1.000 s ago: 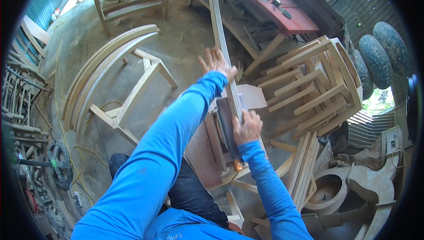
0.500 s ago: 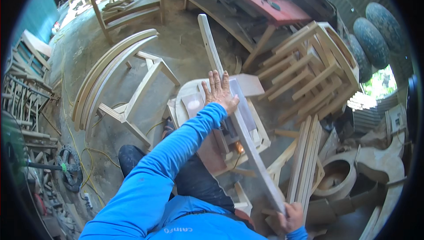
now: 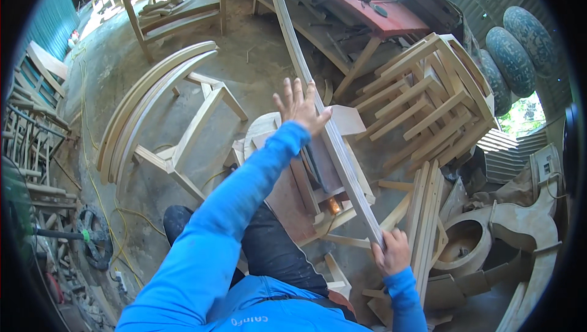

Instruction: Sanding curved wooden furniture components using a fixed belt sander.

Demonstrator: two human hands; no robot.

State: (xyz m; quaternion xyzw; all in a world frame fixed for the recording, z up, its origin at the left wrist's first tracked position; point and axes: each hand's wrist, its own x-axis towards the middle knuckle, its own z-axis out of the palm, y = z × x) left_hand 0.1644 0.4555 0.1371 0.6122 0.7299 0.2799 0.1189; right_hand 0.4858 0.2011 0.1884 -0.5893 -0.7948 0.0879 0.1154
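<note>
A long, straight wooden bar [image 3: 350,178] slants across the middle, over a low wooden stand [image 3: 293,213] with flat plates and a small orange part near its front. My right hand [image 3: 394,252] is wrapped round the bar's near end. Fingers spread, my left hand [image 3: 301,109] lies at the bar's left side farther up, its thumb reaching over the wood; whether the palm presses on the bar is hard to make out. The bar's far end sticks out well past my left hand. My left forearm hides part of the stand.
On the left stand curved wooden pieces [image 3: 156,103] beside a wooden frame [image 3: 195,133]. Stacked frames [image 3: 437,96] rise at the right, above several upright slats [image 3: 422,228]. A red-topped workbench [image 3: 391,19] is at the back. A yellow cord [image 3: 98,191] runs along the floor.
The bar has shifted forward, away from me, and its far end reaches farther. My right hand has moved forward with it; my left hand has risen slightly, its fingers spreading wider.
</note>
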